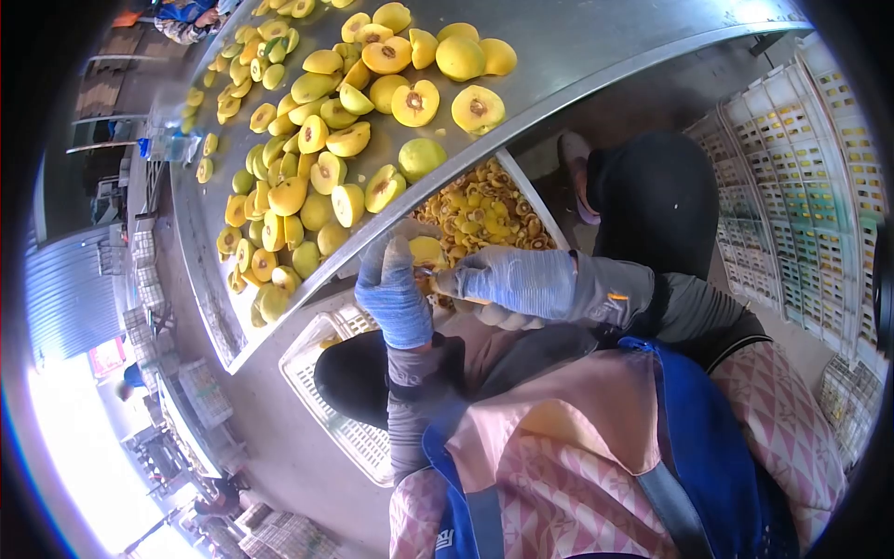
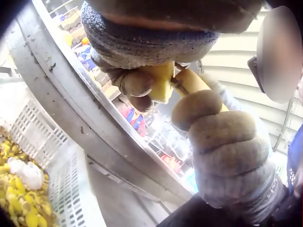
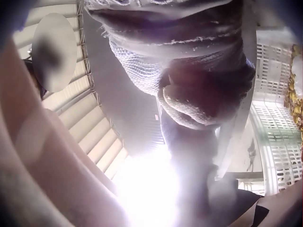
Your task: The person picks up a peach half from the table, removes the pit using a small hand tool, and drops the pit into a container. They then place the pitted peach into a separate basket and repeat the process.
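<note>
Above crate (image 1: 537,201), tool (image 2: 193,81) tip-first toward peach (image 2: 161,81)

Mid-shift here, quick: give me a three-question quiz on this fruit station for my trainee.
1. True or false: the grip of the left hand holds a yellow fruit piece.
2. The heap of small scraps lies: A in a bucket; B in the white crate; C on a plate.
3. What does the right hand grip?
Key: 1 true; 2 B; 3 a yellow-handled tool.
</note>
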A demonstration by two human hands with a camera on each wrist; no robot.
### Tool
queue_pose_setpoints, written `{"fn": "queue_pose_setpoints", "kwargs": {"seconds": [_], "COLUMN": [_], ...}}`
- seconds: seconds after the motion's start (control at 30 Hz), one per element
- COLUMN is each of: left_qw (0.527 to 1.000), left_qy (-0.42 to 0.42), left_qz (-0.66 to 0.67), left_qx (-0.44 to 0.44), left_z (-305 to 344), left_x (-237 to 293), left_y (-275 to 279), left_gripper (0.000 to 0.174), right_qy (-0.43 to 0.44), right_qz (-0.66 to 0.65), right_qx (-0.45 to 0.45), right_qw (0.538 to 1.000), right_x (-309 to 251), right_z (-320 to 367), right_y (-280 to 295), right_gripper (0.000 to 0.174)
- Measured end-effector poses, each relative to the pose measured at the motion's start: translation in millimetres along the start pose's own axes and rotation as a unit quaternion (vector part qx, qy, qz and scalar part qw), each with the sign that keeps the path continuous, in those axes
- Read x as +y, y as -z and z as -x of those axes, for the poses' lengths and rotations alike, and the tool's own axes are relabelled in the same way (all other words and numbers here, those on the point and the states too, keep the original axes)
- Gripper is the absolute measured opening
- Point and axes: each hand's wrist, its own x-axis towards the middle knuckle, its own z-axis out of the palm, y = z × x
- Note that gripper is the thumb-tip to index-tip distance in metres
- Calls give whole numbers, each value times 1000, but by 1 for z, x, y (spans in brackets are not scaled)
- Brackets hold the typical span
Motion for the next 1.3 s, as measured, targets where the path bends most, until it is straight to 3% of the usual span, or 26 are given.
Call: {"fn": "queue_pose_setpoints", "kwargs": {"seconds": [0.07,0.2,0.23,0.27,0.3,0.43,0.5,0.63,0.73,0.8,0.83,0.9,1.0,1.03,1.07,1.13,1.2,1.27,1.3], "left_qw": [997,999,1000,999,998,997,998,999,998,992,992,949,952,958,958,994,974,976,957], "left_qy": [1,-20,-3,16,12,11,44,17,33,45,41,150,130,128,124,-8,-56,55,72], "left_qz": [67,-38,-28,-19,0,-14,-23,25,56,108,110,278,270,249,248,-57,-196,-134,-246], "left_qx": [-47,-23,10,42,60,79,46,18,13,-43,-41,-14,57,64,68,93,103,162,135], "left_z": [0,0,1,2,2,3,2,1,4,5,6,10,5,5,7,13,24,30,32], "left_x": [2,-1,-1,-3,-11,-12,-6,-11,-7,2,2,1,5,-1,-2,1,12,32,30], "left_y": [-1,4,2,-1,-1,0,0,-1,-2,-2,-2,1,12,25,41,80,134,179,217], "left_gripper": [30,25,21,18,16,16,15,14,20,36,36,50,54,51,51,53,28,25,25], "right_qy": [-124,-149,69,277,234,202,232,222,177,147,150,164,179,256,260,277,260,243,212], "right_qz": [-177,-104,208,482,539,540,515,517,496,444,447,462,512,518,519,561,582,601,616], "right_qx": [-84,-75,90,240,263,257,230,221,193,165,163,165,195,212,208,217,220,220,218], "right_qw": [973,980,971,796,765,776,792,797,828,869,867,856,817,788,787,750,739,729,727], "right_x": [-10,-12,1,12,2,-3,-6,-8,-13,-14,-17,-20,-15,-6,-1,-1,0,-1,-5], "right_z": [4,3,-4,-8,3,9,10,9,11,11,13,19,19,12,11,12,16,19,23], "right_y": [4,6,5,4,-8,-17,-11,-5,-7,-8,-9,-12,-10,-6,-4,-2,2,1,-3], "right_gripper": [39,40,41,41,41,41,43,39,41,43,43,44,43,42,42,40,39,39,38]}}
